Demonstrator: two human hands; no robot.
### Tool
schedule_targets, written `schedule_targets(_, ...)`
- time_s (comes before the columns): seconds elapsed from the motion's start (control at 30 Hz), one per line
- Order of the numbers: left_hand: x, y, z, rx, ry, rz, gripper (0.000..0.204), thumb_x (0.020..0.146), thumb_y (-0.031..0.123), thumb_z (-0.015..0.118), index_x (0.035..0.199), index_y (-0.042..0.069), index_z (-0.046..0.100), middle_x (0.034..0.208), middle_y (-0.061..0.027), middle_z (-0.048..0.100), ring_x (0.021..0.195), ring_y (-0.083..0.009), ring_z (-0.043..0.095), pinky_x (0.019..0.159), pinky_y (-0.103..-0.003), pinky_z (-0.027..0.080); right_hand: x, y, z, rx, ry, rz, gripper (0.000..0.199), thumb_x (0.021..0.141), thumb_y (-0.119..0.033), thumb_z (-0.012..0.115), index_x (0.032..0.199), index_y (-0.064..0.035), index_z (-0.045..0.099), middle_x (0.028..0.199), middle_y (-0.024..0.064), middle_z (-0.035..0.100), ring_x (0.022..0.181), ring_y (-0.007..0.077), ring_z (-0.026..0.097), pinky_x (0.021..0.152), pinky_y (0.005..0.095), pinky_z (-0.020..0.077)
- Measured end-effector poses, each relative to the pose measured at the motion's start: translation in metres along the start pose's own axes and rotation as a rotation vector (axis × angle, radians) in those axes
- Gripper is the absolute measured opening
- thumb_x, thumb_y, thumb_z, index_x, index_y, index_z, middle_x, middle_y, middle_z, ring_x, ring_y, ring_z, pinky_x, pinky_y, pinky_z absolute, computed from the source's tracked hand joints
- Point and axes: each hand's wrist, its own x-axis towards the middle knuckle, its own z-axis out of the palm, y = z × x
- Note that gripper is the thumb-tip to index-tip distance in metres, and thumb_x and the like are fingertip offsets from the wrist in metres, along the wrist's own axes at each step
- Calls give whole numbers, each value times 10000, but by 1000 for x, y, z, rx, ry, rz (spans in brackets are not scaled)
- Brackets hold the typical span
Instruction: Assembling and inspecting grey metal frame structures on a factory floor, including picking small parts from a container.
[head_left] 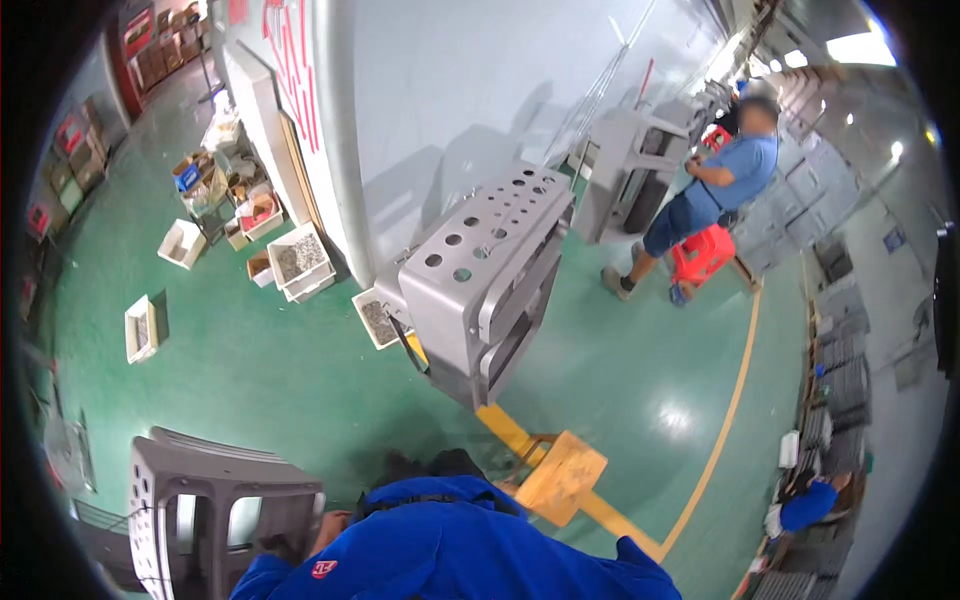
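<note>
My left hand (328,530) shows only in part at the lower left, beyond the blue sleeve (345,572). It is right beside the edge of a grey metal frame (230,468) with large window-like openings and a row of round holes down its side. Its fingers are mostly hidden, so their grip cannot be made out. My right hand is out of the picture. Ahead of me stands another grey metal housing (470,260), its top punched with round holes and its side cut with long slots.
A wooden stool (563,478) stands close at my right front. White bins of small parts (302,262) sit by the wall edge, and another bin (141,329) lies left. A person in blue (735,175) works beside a red stool (703,255). Stacked grey parts (845,390) line the right.
</note>
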Motion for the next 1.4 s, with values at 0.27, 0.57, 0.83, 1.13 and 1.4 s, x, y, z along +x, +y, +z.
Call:
schedule_targets(0.27,42,80,56,-438,296,-140,332,819,56,366,1009,0,633,565,-34,489,402,-130,423,348,-283,337,58,-27,-113,14,47,-75,358,753,-389,607,887,-68,691,905,186,661,787,323,647,706,413,497)
schedule_targets(0.57,68,253,196,-889,208,-116,245,955,206,475,1106,61,603,535,61,375,400,-24,327,348,-185,233,211,-2,-201,-359,-50,-376,377,762,-391,602,921,-59,681,921,206,656,817,316,651,739,414,494)
schedule_targets(0.83,126,348,272,-608,623,14,197,909,148,518,847,23,658,527,52,404,439,-35,350,402,-214,267,203,-129,-252,-475,-74,-902,246,776,-289,615,889,-71,634,889,135,623,872,341,595,760,441,482)
schedule_targets(1.13,201,313,336,-662,971,337,200,852,66,491,663,20,445,569,45,376,508,-57,339,445,-253,267,255,-221,-267,-447,199,-1486,287,700,-125,680,968,-47,610,969,106,600,902,306,568,775,406,478)
schedule_targets(1.4,226,302,367,-935,1135,496,154,874,71,481,720,74,495,566,69,374,485,-32,330,429,-219,236,341,-218,-248,-528,230,-1714,270,739,-190,695,960,-53,621,927,79,607,860,265,568,764,387,454)
